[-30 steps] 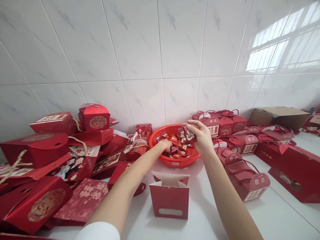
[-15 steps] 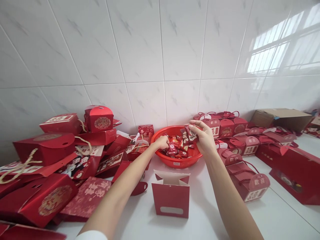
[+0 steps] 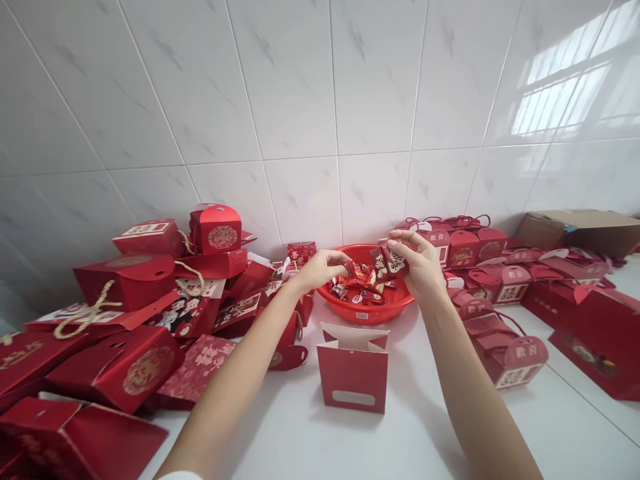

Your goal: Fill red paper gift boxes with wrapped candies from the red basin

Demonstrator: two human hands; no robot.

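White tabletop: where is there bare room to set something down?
Bare white tabletop shows in front of the open red paper box, between the forearms; another patch lies before the red cord-handled cardboard boxes at right. Crowded: the left, heaped with assorted cartons.

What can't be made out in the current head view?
Head view:
- Bag: its inside bottom, hidden by its own front.
- Basket: lower candies, hidden by those on top.
- Packets: their near ends, covered by the right hand.
- Lower-left box: cut off by the picture's edge.
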